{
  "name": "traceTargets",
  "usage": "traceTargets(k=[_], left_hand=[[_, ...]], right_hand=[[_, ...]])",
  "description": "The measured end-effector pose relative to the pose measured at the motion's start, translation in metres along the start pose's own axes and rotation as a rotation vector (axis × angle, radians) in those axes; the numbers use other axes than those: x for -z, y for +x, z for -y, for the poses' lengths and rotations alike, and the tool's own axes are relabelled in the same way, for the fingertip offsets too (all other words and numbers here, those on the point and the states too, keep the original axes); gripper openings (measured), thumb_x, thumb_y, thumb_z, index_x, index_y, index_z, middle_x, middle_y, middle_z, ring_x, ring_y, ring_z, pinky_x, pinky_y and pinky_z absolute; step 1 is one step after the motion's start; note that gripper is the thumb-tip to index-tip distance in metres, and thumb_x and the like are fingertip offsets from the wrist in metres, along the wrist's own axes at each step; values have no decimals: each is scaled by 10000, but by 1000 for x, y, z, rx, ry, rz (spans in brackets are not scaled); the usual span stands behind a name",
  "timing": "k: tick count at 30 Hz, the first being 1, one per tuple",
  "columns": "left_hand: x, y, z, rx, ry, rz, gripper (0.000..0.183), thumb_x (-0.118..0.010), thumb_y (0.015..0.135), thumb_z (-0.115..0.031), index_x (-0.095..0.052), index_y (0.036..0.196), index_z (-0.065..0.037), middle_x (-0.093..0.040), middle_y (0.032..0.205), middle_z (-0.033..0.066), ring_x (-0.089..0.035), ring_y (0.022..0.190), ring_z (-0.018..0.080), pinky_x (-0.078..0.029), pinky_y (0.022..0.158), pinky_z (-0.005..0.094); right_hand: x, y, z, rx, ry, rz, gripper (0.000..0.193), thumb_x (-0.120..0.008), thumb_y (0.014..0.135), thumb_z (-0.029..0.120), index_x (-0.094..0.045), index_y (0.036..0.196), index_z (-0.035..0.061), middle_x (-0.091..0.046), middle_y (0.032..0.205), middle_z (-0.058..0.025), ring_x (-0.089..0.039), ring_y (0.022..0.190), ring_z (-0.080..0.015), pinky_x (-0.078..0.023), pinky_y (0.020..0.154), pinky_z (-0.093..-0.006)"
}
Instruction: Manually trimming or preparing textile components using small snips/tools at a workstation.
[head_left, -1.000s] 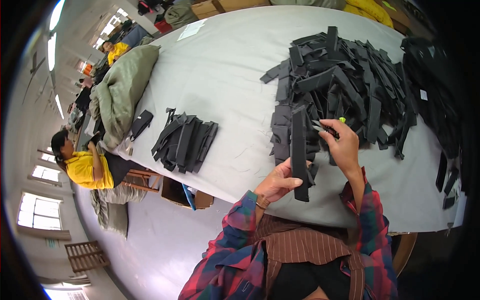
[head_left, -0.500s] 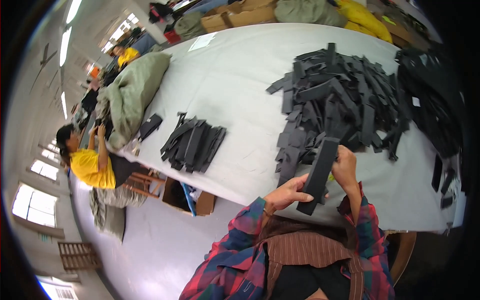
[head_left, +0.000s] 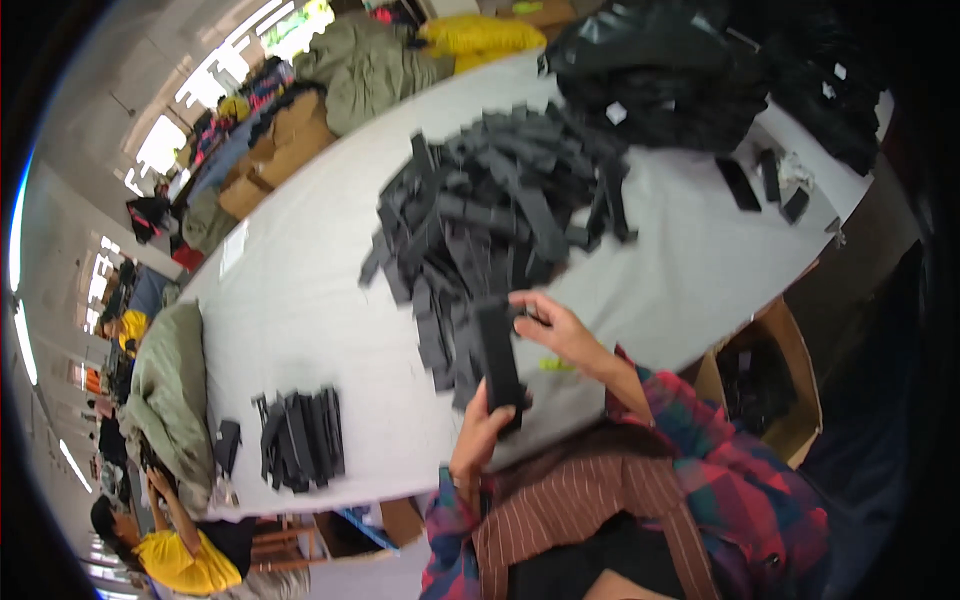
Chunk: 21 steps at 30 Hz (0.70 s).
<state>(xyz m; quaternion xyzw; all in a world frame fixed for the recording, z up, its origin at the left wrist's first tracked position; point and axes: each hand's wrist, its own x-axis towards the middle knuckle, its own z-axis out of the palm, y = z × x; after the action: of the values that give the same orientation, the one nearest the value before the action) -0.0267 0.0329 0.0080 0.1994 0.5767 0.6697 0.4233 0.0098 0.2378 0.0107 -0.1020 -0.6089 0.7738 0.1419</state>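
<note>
In front of my body I hold a neat bundle of black fabric strips point(head_left: 497, 350) above the table's near side. My left hand point(head_left: 482, 432) grips its lower end, thumb across the face. My right hand point(head_left: 556, 328) has its fingers closed at the bundle's upper right edge; the fingertips are partly hidden. Just beyond the bundle spreads a large loose heap of dark strips point(head_left: 490, 200), some of them stacked flat on its near left side. Farther left on the table lies a sorted group of strip bundles point(head_left: 300, 440), with a smaller dark bundle point(head_left: 227, 445) beside it.
Black plastic bags point(head_left: 660, 85) cover the table's far right. Near them lie a dark phone-like slab point(head_left: 738, 184) and small dark pieces. Cardboard boxes point(head_left: 810, 385) stand below the right edge. A green sack point(head_left: 165, 370) rests at left, near a person in yellow point(head_left: 190, 558).
The view has swung to the right, bringing more of the bags and a box into sight. My right hand has shifted toward the bundle's upper end; my left still grips the lower end.
</note>
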Motion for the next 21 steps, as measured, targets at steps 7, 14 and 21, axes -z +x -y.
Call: traceTargets(k=[7, 14, 21], left_hand=[[-18, 4, -4, -51, 154, -2, 378, -509, 945, -193, -417, 1274, -31, -582, 1028, 55, -541, 727, 92, -468, 670, 229], [-15, -17, 25, 157, 357, -36, 558, -277, 998, -495, -546, 1172, -39, -570, 862, 17, -471, 728, 89, -437, 583, 241], [-25, -24, 46, 139, 312, -111, 513, -318, 990, -491, -559, 1011, -38, -607, 803, 41, -477, 509, 84, -378, 448, 206]], right_hand=[[10, -6, -2, -2, -179, -8, 359, -570, 941, 263, -571, 1202, 17, -604, 985, 21, -532, 958, -67, -430, 830, -227], [31, -42, 6, 213, -916, -267, 214, -619, 852, 243, -685, 1017, 124, -680, 891, -89, -640, 753, -239, -482, 667, -321], [11, -76, 23, 174, -952, -95, 197, -656, 833, 186, -677, 997, 79, -681, 871, -78, -630, 728, -187, -466, 640, -282]])
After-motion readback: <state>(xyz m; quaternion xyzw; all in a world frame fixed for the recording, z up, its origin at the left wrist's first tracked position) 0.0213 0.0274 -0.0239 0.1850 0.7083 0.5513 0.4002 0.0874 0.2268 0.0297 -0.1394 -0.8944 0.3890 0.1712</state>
